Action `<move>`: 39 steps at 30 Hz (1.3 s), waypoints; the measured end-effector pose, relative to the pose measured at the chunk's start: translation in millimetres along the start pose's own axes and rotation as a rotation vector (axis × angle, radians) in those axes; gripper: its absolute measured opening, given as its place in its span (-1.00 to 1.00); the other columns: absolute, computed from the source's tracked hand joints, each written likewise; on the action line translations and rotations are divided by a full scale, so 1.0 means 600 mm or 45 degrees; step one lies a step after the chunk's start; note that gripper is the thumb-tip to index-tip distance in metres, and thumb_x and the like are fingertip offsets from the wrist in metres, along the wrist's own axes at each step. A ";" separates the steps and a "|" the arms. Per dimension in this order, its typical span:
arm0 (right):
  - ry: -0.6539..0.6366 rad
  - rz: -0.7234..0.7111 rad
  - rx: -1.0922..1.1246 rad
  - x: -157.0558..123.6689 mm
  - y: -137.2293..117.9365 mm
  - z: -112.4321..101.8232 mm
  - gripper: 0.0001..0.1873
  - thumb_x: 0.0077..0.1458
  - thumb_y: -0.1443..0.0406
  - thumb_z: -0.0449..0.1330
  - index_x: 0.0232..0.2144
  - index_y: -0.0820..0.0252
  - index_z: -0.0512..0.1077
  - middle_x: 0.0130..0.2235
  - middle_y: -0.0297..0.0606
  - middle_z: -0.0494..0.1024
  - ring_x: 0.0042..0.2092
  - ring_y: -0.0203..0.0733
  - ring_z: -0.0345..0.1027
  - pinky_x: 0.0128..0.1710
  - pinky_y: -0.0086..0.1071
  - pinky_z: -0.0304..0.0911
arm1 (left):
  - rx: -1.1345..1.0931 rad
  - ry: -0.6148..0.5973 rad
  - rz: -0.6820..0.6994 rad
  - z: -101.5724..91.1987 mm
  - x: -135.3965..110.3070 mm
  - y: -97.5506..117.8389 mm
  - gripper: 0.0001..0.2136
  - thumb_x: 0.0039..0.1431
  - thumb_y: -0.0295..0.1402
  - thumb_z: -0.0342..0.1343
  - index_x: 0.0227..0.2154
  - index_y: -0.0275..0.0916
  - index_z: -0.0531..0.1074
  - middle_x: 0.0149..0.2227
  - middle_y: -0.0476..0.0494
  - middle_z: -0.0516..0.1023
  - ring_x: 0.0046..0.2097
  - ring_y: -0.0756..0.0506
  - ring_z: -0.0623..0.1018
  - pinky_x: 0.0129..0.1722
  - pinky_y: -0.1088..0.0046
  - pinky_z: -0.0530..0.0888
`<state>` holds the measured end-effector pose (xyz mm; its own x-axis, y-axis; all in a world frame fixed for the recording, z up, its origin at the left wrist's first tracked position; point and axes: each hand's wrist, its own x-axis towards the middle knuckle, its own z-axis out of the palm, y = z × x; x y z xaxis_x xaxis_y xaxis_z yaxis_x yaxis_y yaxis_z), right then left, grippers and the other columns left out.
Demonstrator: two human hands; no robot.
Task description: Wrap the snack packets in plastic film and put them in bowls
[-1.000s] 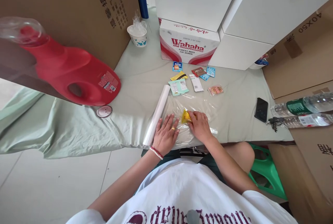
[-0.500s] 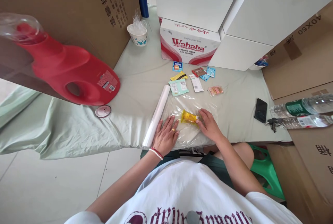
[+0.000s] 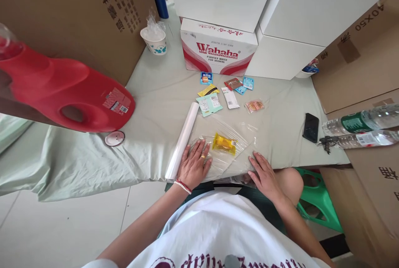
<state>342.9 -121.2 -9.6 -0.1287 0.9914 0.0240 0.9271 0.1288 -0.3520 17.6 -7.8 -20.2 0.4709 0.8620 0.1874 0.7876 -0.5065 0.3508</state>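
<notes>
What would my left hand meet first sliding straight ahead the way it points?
Sliding over the clear film, likely the mint-green pouch, though the yellow packet sits close beside that line.

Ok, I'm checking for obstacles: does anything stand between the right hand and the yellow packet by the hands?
Nothing solid that I can see. Only clear, wrinkled film lies between the right hand and that yellow packet; the left hand and the roll are on the packet's other side.

- 1 Wahaha box (image 3: 218, 54)
- 9 packets (image 3: 224, 143), in front of box
- 1 film roll (image 3: 182, 141), front-left
- 2 clear bottles (image 3: 357, 122), right
- 1 red jug (image 3: 68, 85), left
</notes>
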 end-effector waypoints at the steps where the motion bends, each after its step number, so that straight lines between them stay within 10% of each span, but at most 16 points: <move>1: -0.001 0.006 0.011 -0.004 0.005 -0.004 -0.36 0.42 0.14 0.08 0.47 -0.11 0.13 0.47 -0.15 0.17 0.46 0.10 0.09 0.39 0.18 0.17 | 0.001 -0.005 -0.001 0.000 0.000 0.000 -0.44 0.46 -0.18 -0.05 0.46 -0.09 0.14 0.47 -0.19 0.19 0.46 -0.25 0.25 0.49 0.00 -0.02; 12: -0.048 0.129 0.329 0.028 0.090 -0.089 -0.61 0.39 0.09 0.05 0.02 -0.04 0.62 0.09 -0.15 0.63 0.14 0.03 0.51 0.19 0.06 0.44 | 0.033 -0.006 -0.015 -0.002 0.004 0.003 -0.46 0.43 -0.16 -0.03 0.42 -0.08 0.22 0.44 -0.17 0.25 0.43 -0.27 0.31 0.47 0.01 0.00; 16: -0.028 0.154 0.048 0.156 0.139 -0.135 -0.56 0.36 0.15 0.00 0.04 0.10 0.60 0.01 -0.06 0.66 0.04 0.05 0.54 0.11 0.03 0.45 | 0.017 0.021 -0.017 -0.001 0.006 0.004 -0.47 0.43 -0.15 -0.03 0.40 -0.09 0.26 0.43 -0.17 0.28 0.43 -0.26 0.32 0.46 0.02 0.04; 21: 0.028 0.132 -0.101 0.370 0.158 -0.136 -0.31 0.21 0.45 -0.03 0.39 0.43 0.25 0.35 0.11 0.35 0.40 0.11 0.12 0.38 0.01 0.07 | 0.013 0.044 -0.024 0.001 0.005 0.004 -0.46 0.42 -0.15 -0.02 0.41 -0.07 0.25 0.41 -0.19 0.31 0.42 -0.28 0.34 0.45 0.01 0.07; 26: -0.239 0.167 -0.318 0.490 0.167 -0.116 -0.18 0.09 0.47 0.11 0.42 0.36 0.19 0.47 -0.01 0.16 0.47 0.24 -0.08 0.42 0.06 -0.03 | 0.041 0.034 -0.018 -0.001 0.005 0.005 -0.45 0.42 -0.15 -0.03 0.41 -0.09 0.24 0.41 -0.21 0.30 0.41 -0.28 0.34 0.45 0.00 0.09; 39: 0.071 0.333 -0.219 0.249 0.183 -0.113 -0.46 0.21 0.17 0.10 0.17 0.27 0.45 -0.02 0.09 0.53 0.03 0.17 0.36 0.15 0.03 0.27 | -0.026 -0.005 -0.063 0.002 0.004 0.008 -0.47 0.44 -0.14 -0.06 0.39 -0.14 0.28 0.45 -0.17 0.24 0.46 -0.25 0.26 0.45 0.03 0.06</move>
<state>449.6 42.6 18.8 0.1370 0.9905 0.0062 0.9728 -0.1334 -0.1895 22.8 -8.4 -18.9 0.4335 0.8858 0.1658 0.8017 -0.4631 0.3779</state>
